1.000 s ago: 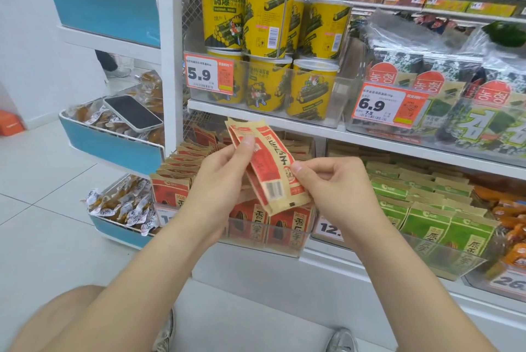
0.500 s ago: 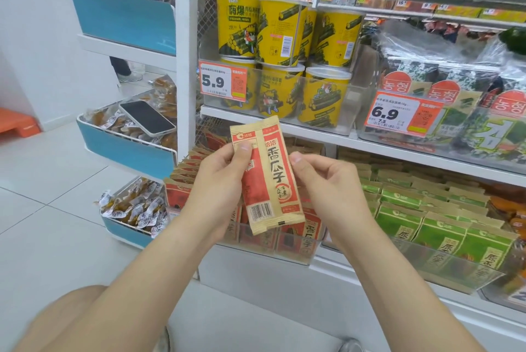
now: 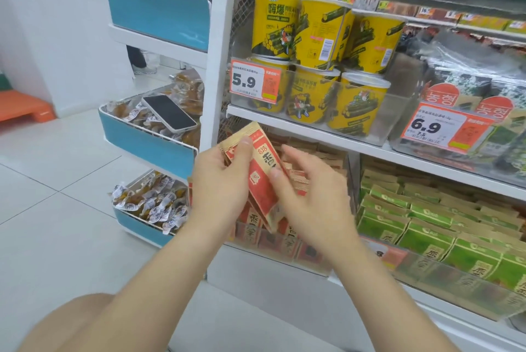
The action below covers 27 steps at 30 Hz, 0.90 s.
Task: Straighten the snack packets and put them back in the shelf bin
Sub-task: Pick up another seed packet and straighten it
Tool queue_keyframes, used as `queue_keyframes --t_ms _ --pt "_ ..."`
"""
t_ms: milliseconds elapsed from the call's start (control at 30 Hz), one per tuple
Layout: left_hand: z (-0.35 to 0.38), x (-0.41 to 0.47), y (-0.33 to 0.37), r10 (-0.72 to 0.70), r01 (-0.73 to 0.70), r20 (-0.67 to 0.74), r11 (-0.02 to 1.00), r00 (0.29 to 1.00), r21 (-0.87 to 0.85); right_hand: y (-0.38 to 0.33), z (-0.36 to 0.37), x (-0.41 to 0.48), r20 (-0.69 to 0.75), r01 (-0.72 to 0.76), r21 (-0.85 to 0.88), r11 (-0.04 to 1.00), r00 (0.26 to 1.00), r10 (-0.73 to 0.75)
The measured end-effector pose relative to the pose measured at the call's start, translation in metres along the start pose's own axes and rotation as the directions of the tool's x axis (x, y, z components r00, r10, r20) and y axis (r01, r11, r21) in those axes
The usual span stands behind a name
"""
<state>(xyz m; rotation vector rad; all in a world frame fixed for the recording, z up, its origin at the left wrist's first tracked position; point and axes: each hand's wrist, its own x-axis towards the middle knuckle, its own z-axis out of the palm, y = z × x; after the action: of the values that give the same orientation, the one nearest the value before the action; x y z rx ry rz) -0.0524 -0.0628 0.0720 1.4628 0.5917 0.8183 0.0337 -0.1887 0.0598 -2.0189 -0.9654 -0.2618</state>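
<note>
A bare knee (image 3: 71,323) shows at the very bottom, closest of all. Two arms reach up from there to the lower shelf (image 3: 412,172).

The left hand (image 3: 219,181) grasps a red and tan snack packet (image 3: 262,184). Its thumb lies on the packet's top part and its fingers curl behind. The right hand (image 3: 313,201) is loose, with its fingers spread out. Only its thumb touches the packet's right edge. The packet is tilted, with its top leaning to the left. It is up in the air, just over the front of the shelf bin (image 3: 284,255).

That clear bin sits at the left end of the lower shelf. It is full of more red packets (image 3: 301,178) standing in rows. Just beside it on the right stand green packets (image 3: 427,209).

On the shelf above are yellow tubs (image 3: 321,30), stacked two high, with a 5.9 price tag (image 3: 253,81) in front.

Off to the left is a blue side rack (image 3: 148,141). A phone (image 3: 169,113) lies on the wrapped snacks in it.
</note>
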Motion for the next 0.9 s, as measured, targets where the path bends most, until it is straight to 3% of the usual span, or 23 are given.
queue_keyframes --t_ms 67,133,200,267,333,400,467,533,633,900 --pt "-0.008 0.005 -0.002 0.078 -0.075 -0.033 0.993 0.996 0.095 -0.007 0.013 -0.003 0.125 0.133 -0.056 0.990 0.984 -0.125" --pt "-0.015 0.008 -0.001 0.077 -0.081 0.093 0.996 0.993 0.040 -0.008 0.020 -0.003 0.201 0.155 -0.108 0.982 0.971 -0.131" --pt "-0.022 0.007 0.005 0.093 -0.063 0.299 0.992 0.950 -0.109 -0.008 0.020 0.002 0.169 0.140 -0.130 0.982 0.979 -0.117" --pt "-0.030 0.007 0.011 0.101 -0.044 0.375 0.986 0.921 -0.158 -0.008 0.019 0.007 0.056 0.133 -0.115 0.984 0.990 -0.127" --pt "-0.040 0.015 0.007 0.121 -0.115 0.292 0.993 0.949 -0.037 -0.010 0.017 0.016 -0.068 0.135 -0.123 0.983 0.987 -0.144" --pt "-0.052 0.027 -0.001 0.159 -0.191 0.148 0.953 0.976 0.235 -0.011 0.015 0.024 -0.133 0.139 -0.071 0.988 0.980 -0.148" --pt "-0.062 0.036 -0.009 0.117 -0.154 0.102 0.835 0.988 0.529 -0.017 0.009 0.030 -0.177 0.142 0.081 0.987 0.976 -0.125" --pt "-0.066 0.043 -0.018 -0.011 -0.100 0.144 0.669 0.989 0.736 -0.024 0.008 0.035 -0.243 0.187 0.130 0.974 0.958 -0.151" --pt "-0.064 0.049 -0.025 -0.128 -0.109 0.226 0.589 0.966 0.801 -0.026 0.022 0.050 -0.265 0.168 0.055 0.984 0.953 -0.147" --pt "-0.063 0.064 -0.041 -0.195 -0.260 0.372 0.435 0.908 0.862 0.007 0.084 0.098 -0.130 0.131 -0.206 0.970 0.979 -0.160"
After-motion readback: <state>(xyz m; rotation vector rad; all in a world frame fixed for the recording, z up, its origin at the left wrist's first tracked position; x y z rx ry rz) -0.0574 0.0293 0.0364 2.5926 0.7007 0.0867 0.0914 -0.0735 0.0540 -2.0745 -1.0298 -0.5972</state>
